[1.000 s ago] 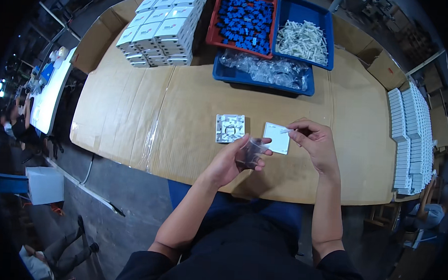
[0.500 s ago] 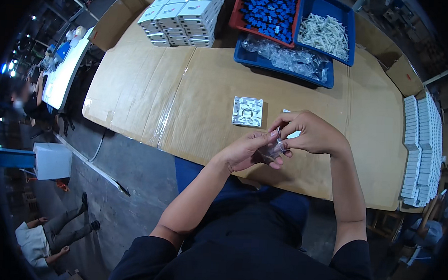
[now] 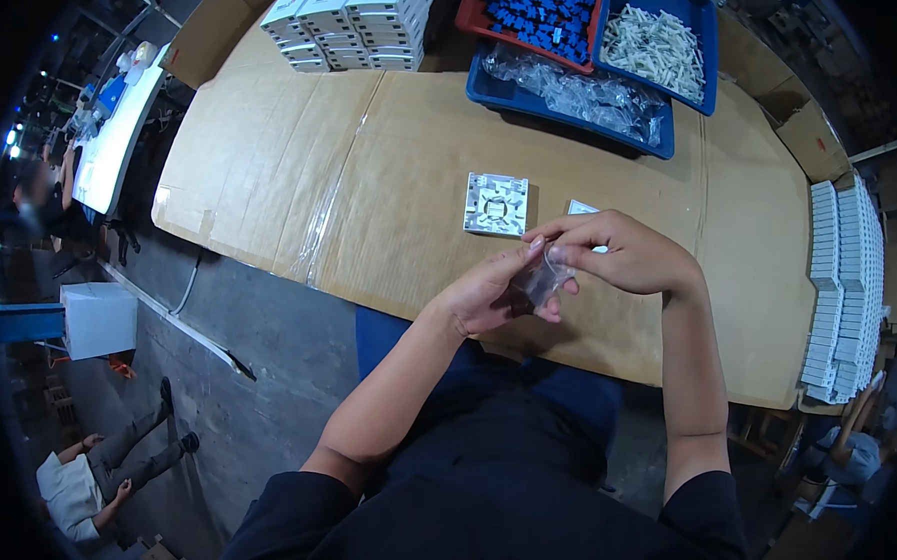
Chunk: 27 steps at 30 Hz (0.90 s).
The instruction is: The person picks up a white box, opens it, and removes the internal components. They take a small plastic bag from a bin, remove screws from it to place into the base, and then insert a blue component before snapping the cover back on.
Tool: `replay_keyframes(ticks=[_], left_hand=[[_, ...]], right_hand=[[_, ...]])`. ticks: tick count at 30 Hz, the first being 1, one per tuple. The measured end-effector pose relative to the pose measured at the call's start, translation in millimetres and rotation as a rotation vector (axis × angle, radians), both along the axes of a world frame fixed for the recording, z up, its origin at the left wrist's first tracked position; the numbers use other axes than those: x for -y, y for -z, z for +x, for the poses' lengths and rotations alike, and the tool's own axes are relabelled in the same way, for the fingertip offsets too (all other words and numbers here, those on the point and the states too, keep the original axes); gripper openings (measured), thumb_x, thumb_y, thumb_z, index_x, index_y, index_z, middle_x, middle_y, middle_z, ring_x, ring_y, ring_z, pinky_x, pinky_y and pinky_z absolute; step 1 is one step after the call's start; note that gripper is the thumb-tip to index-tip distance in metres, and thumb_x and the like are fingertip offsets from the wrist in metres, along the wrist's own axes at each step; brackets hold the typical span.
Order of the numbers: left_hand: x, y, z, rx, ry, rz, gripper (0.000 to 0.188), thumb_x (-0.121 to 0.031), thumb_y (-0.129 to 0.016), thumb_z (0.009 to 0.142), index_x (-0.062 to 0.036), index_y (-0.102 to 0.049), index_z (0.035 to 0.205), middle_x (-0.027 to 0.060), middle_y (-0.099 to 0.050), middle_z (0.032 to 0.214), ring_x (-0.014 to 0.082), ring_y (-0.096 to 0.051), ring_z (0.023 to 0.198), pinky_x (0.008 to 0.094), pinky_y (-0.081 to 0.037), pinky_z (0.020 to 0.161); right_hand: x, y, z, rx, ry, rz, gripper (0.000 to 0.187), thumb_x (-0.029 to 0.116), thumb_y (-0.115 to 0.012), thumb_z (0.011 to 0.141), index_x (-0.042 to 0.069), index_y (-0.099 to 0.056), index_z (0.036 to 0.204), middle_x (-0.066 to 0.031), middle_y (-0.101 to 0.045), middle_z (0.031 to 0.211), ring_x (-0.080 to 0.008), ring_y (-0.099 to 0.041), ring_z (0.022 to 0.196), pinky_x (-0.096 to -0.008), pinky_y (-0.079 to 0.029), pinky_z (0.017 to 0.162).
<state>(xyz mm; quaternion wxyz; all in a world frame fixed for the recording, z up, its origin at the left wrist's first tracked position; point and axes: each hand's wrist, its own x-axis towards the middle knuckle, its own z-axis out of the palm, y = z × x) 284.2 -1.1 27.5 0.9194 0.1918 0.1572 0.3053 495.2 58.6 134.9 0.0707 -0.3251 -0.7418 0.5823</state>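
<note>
Over the near edge of the table, my left hand [image 3: 491, 290] holds a small clear plastic bag [image 3: 542, 280] between thumb and fingers. My right hand [image 3: 618, 249] pinches at the bag's upper edge, its fingertips close to my left thumb. Whatever lies inside the bag, if anything, is too small to make out. Beyond my hands, a square white and grey box-shaped part [image 3: 496, 204] with a round middle lies on the cardboard. A small white piece [image 3: 583, 208] is partly hidden behind my right hand.
Cardboard covers the table [image 3: 263, 182]. At the back are stacked white boxes [image 3: 345, 20], a red tray [image 3: 467, 19] of blue pieces, a blue tray [image 3: 711, 66] of white pieces and another blue tray [image 3: 482, 89] of clear bags. White parts [image 3: 841, 287] are stacked at right.
My right fingers have shifted slightly along the bag's top, and more of the bag shows between my hands. The view has tilted a little, so the table sits higher.
</note>
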Motion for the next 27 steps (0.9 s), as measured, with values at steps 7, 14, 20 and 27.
replay_keyframes(ticks=[7,14,20,27], left_hand=[[-2.4,-5.2,5.3,-0.052,-0.076,-0.019,0.050,-0.046,-0.054,0.108,-0.0044,-0.054,0.135,0.0168,-0.070,0.116,0.0266,-0.073,0.094,0.0424,-0.060,0.089],[-6.2,-13.0,5.1,-0.055,-0.087,-0.035,0.050,-0.042,-0.063,0.105,-0.0016,-0.056,0.133,0.0152,-0.071,0.112,0.0267,-0.074,0.096,0.0423,-0.060,0.090],[-7.5,-11.1,5.9,-0.028,-0.086,-0.020,0.048,-0.040,-0.066,0.103,-0.0005,-0.058,0.130,0.0140,-0.070,0.113,0.0287,-0.073,0.100,0.0428,-0.060,0.094],[-7.1,-1.4,4.6,-0.089,-0.101,-0.033,0.042,-0.031,-0.064,0.104,0.0030,-0.059,0.129,0.0161,-0.069,0.117,0.0325,-0.073,0.105,0.0452,-0.058,0.099]], right_hand=[[6.3,3.0,0.4,0.026,0.110,-0.014,0.043,0.036,-0.051,0.111,-0.001,-0.071,0.122,-0.0090,-0.071,0.121,-0.0156,-0.064,0.098,-0.0319,-0.051,0.090],[4.8,13.2,-2.9,0.005,0.050,-0.156,0.050,0.042,-0.049,0.111,0.000,-0.069,0.129,-0.0114,-0.070,0.134,-0.0187,-0.066,0.108,-0.0333,-0.052,0.096],[0.8,13.4,-1.6,0.032,-0.003,0.069,0.047,0.038,-0.048,0.112,-0.001,-0.067,0.131,-0.0105,-0.069,0.131,-0.0200,-0.067,0.104,-0.0334,-0.052,0.094],[7.2,4.0,-12.3,0.215,0.032,-0.213,0.049,0.040,-0.046,0.112,-0.001,-0.067,0.130,-0.0135,-0.066,0.133,-0.0242,-0.064,0.112,-0.0364,-0.050,0.099]])
